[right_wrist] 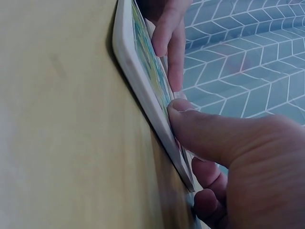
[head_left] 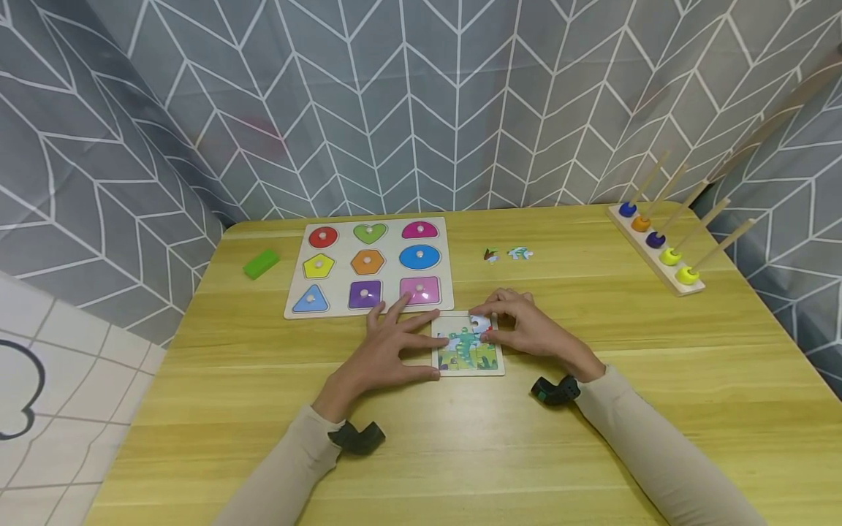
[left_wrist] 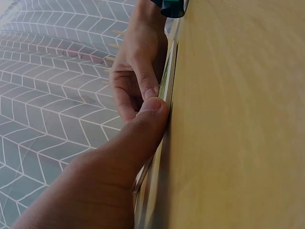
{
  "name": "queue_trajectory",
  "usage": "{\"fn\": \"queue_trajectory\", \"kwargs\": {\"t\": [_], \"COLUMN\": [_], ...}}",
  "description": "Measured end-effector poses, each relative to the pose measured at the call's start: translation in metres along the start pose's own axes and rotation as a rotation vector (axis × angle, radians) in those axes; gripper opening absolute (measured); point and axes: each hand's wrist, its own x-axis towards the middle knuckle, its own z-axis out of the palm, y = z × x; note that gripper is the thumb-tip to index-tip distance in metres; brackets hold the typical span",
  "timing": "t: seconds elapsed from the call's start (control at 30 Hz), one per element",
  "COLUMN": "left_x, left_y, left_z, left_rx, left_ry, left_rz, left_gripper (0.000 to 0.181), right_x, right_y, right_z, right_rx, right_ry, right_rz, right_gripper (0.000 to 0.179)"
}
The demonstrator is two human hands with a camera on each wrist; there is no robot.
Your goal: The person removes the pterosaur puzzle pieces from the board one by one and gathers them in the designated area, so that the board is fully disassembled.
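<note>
A small square jigsaw puzzle (head_left: 468, 358) in a pale wooden tray (head_left: 454, 373) lies on the table, showing a green dinosaur picture. Its top left part shows bare tray. My left hand (head_left: 393, 347) spreads its fingers over the tray's left side, thumb at the lower left edge and fingertips on the border and picture. At the top right corner my right hand (head_left: 526, 323) pinches a pale blue jigsaw piece (head_left: 481, 324) between thumb and index finger. In the right wrist view, the right thumb (right_wrist: 190, 119) lies along the puzzle's face, other fingers curled beyond the edge.
Two loose jigsaw pieces, one brownish (head_left: 491, 255) and one pale blue (head_left: 520, 253), lie behind the puzzle. A shape board (head_left: 337, 303) with colored knobbed shapes is at the back left, beside a green block (head_left: 261, 264). A peg rack (head_left: 691, 286) stands at the right.
</note>
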Motion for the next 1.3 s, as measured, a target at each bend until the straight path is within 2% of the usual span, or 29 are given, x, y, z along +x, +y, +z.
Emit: {"fn": "queue_trajectory", "kwargs": {"t": [0.33, 0.57, 0.87, 1.03, 1.3], "left_x": [0.0, -0.001, -0.001, -0.001, -0.001], "left_y": [-0.001, -0.001, 0.0, 0.0, -0.002], "left_z": [0.001, 0.002, 0.001, 0.001, 0.003], "left_rx": [0.006, 0.008, 0.005, 0.002, -0.008], "left_ry": [0.014, 0.01, -0.003, 0.0, 0.023], "left_rz": [0.016, 0.013, -0.002, -0.002, 0.016], "left_gripper": [0.051, 0.05, 0.051, 0.051, 0.05], "right_x": [-0.001, -0.002, -0.001, -0.001, -0.004], "right_y": [0.0, 0.004, 0.006, 0.007, 0.022], "right_z": [0.0, 0.001, 0.001, -0.004, -0.02], "right_rx": [0.014, 0.088, 0.213, 0.274, 0.25], "right_ry": [0.01, 0.032, 0.045, 0.082, 0.196], "right_rz": [-0.021, -0.039, 0.026, 0.058, 0.093], "right_gripper": [0.036, 0.028, 0.025, 0.026, 0.027]}}
